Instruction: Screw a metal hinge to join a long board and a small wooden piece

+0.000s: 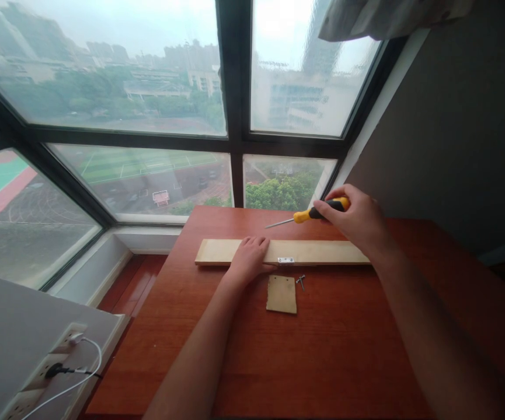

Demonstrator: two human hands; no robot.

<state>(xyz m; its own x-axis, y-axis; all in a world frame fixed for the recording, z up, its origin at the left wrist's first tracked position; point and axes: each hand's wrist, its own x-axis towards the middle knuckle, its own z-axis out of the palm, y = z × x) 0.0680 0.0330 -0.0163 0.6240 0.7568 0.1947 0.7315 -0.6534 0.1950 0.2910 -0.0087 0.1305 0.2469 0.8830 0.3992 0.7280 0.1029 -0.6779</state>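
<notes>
My right hand (352, 213) is closed around the yellow-and-black handle of a screwdriver (303, 217). Its thin metal shaft points left, in the air above the far side of a long pale wooden board (322, 252). My left hand (251, 258) grips that board left of its middle, fingers over the top and thumb by the near edge. Just right of the thumb, a small silver metal plate with holes (286, 261) sits at the board's near edge. A small tan rectangular piece with two holes (281, 294) lies in front, with a few loose screws (300, 282) beside it.
The red-brown wooden table (322, 350) carries everything. Dark-framed windows (234, 87) rise behind it, and a grey wall (462, 134) stands at right. At lower left, wall sockets (44, 370) hold a white cable (98, 356) and a black plug (57, 370).
</notes>
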